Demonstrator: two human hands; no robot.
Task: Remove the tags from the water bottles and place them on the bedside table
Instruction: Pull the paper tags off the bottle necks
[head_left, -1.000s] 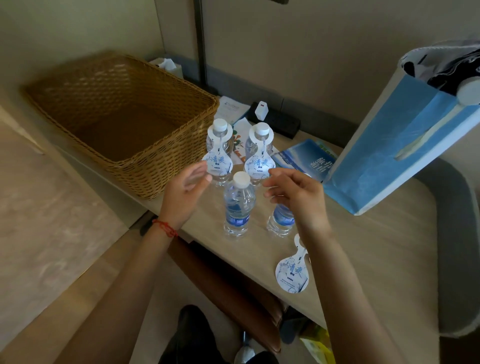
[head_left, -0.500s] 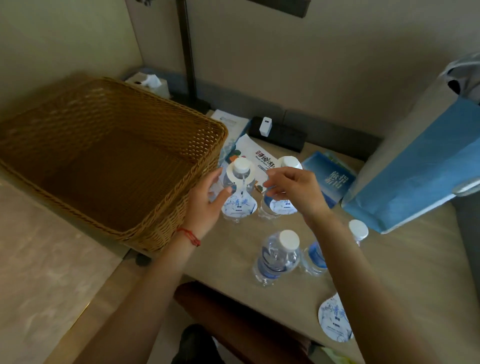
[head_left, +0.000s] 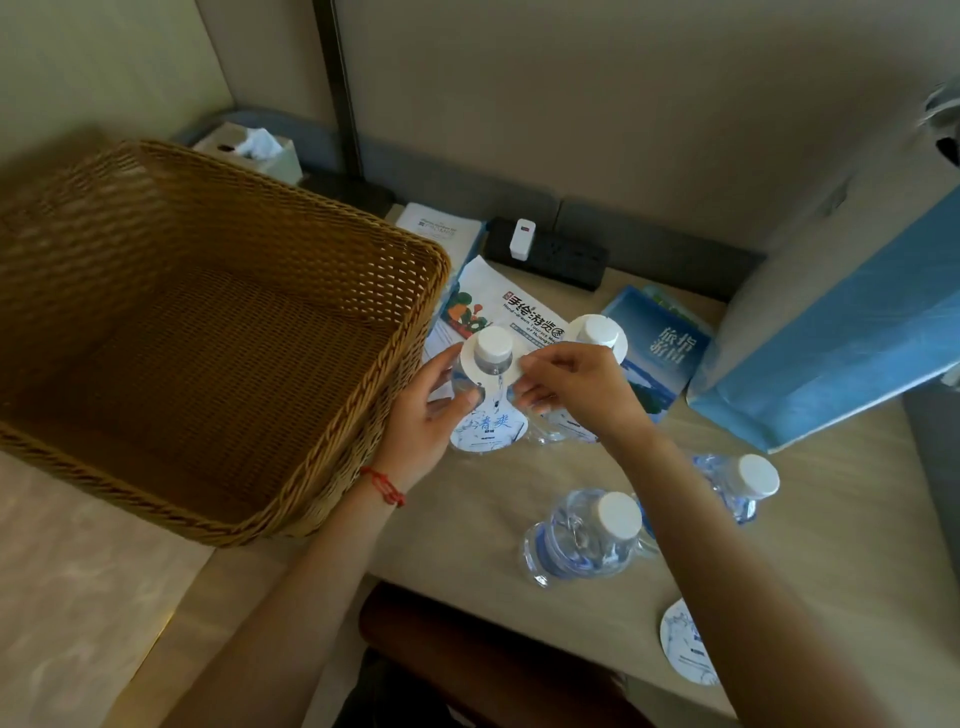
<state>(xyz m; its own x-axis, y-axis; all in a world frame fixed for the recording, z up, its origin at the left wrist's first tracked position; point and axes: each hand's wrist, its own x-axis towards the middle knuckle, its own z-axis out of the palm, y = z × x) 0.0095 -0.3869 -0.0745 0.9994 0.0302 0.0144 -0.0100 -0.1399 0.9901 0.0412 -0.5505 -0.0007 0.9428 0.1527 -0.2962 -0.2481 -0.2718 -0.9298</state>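
At frame centre, the left hand wraps the tagged water bottle on the bench; the right hand fingers pinch its tag. A removed tag lies lower right.

Bench carries: wicker basket left of fingers, four bottles, loose tag near edge, leaflets, power strip, blue bag right.

Both hands' fingers apparently pinch the tag on a bottle.
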